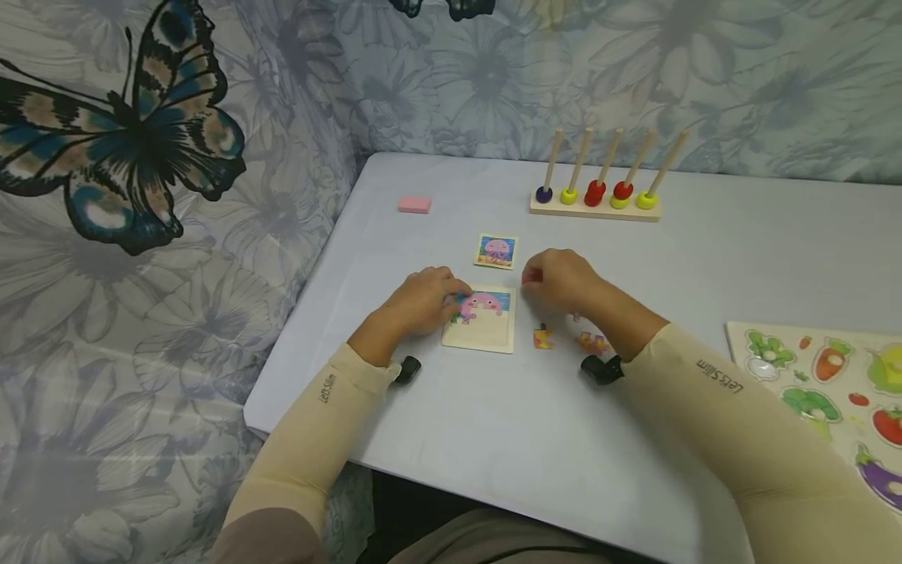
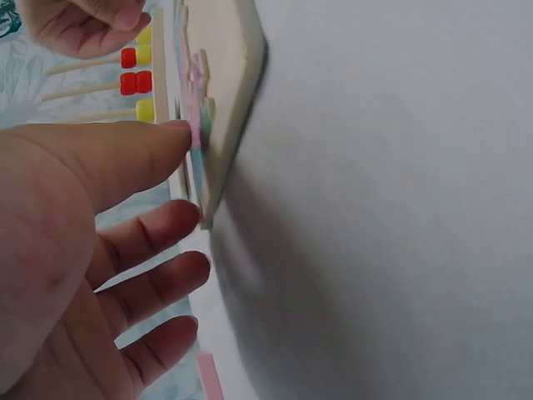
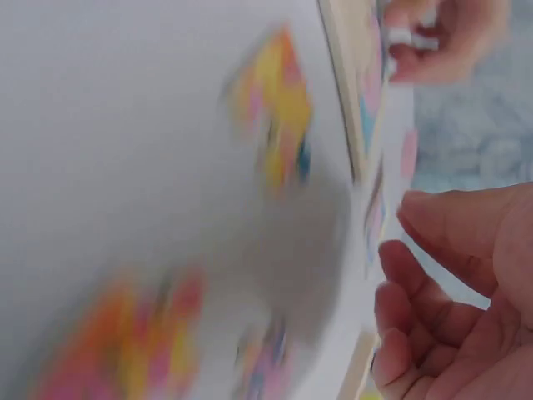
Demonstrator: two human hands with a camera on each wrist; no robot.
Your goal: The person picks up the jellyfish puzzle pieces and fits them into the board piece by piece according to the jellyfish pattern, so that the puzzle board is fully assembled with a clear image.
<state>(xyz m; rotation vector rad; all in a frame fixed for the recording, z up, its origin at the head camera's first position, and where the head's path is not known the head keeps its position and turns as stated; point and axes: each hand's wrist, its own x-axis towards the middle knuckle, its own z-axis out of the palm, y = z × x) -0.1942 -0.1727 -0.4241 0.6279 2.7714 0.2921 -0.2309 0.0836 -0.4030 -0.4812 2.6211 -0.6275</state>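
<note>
A wooden jigsaw board (image 1: 479, 337) lies on the table, its upper part filled with pieces forming a pink sea animal (image 1: 482, 303) on blue. My left hand (image 1: 423, 301) is at the board's left side. Its thumb and index fingertips touch the board near the fitted pieces, while the other fingers spread past the edge in the left wrist view. To the right of the board, my right hand (image 1: 560, 280) hovers with loosely bent fingers and nothing visible between them. Loose jigsaw pieces lie below it: a yellow-orange one (image 1: 542, 338) and several others (image 1: 593, 343).
Behind the board lies a small picture card (image 1: 496, 251) with a pink jellyfish. A pink block (image 1: 414, 204) sits farther back left. A peg stand (image 1: 595, 210) with coloured beads stands at the back. On the right is a vegetable puzzle board (image 1: 831, 376).
</note>
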